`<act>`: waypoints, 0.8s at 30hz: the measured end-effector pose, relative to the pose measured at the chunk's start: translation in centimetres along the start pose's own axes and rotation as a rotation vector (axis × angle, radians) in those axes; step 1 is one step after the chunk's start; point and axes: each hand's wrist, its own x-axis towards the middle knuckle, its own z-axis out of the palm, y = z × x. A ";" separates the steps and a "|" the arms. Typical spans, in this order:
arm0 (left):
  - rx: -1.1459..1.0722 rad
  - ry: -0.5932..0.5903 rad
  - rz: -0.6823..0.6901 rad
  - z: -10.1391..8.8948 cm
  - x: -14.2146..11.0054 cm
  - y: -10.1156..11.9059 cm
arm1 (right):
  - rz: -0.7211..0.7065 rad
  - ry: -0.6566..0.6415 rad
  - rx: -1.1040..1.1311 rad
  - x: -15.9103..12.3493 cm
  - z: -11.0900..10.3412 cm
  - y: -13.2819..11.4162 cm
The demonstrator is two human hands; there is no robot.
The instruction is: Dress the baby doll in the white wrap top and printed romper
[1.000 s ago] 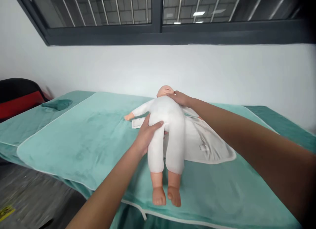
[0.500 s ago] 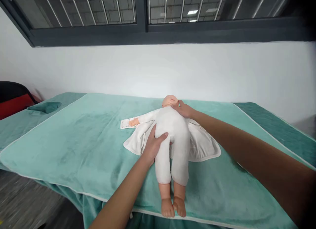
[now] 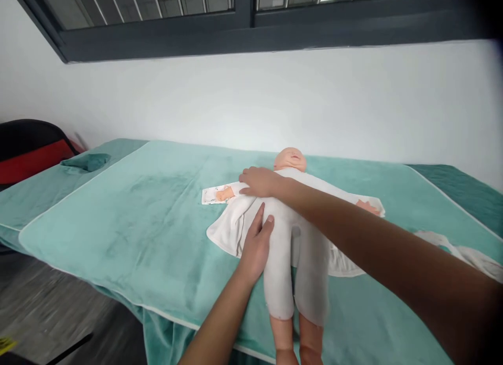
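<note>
A baby doll (image 3: 293, 228) in a white body suit lies on its back on an open white garment (image 3: 230, 231), head toward the wall. My left hand (image 3: 255, 244) lies flat against the doll's hip and the garment, fingers stretched together. My right hand (image 3: 259, 182) reaches across the doll's chest to its shoulder and arm on the left side, fingers curled over the sleeve there. The doll's other hand (image 3: 367, 206) lies on the garment's right sleeve.
A teal towel (image 3: 129, 223) covers the padded table. A folded dark-green cloth (image 3: 86, 162) lies at its far left. A black and red chair (image 3: 27, 150) stands at the left. A white wall and a window are behind. More white cloth (image 3: 459, 252) lies at the right.
My right hand left the doll's neck and crossed over to its left-side shoulder. My left hand let go of the thigh and flattened beside the hip. The doll now lies spread on the garment.
</note>
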 end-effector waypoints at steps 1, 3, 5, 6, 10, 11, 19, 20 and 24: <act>0.021 0.007 -0.009 0.0 -0.1 0.1 | -0.010 -0.030 0.000 0.7 0.4 -0.6; 0.093 0.016 -0.007 -0.2 0.0 0.2 | -0.012 -0.051 0.008 1.5 0.8 -1.1; 0.175 0.035 0.065 -0.5 0.6 0.2 | -0.010 -0.058 0.021 1.4 0.9 -0.8; 0.230 0.054 0.144 -0.8 1.1 0.2 | -0.012 -0.057 0.029 1.1 0.8 -0.4; 0.722 0.187 0.549 -2.5 4.8 0.0 | 0.015 0.036 0.075 -0.9 -0.1 1.7; 0.867 0.219 0.573 -3.0 5.9 -0.1 | 0.040 0.068 0.087 -1.5 -0.3 2.2; 0.505 0.398 0.328 -6.8 11.0 -1.8 | 0.084 0.068 0.173 -5.0 -0.8 4.1; 0.468 0.405 0.319 -7.1 11.1 -1.9 | 0.071 0.065 0.168 -5.1 -0.7 4.0; 0.389 0.405 0.325 -7.3 10.6 -2.0 | 0.032 0.010 0.050 -4.8 -0.1 2.8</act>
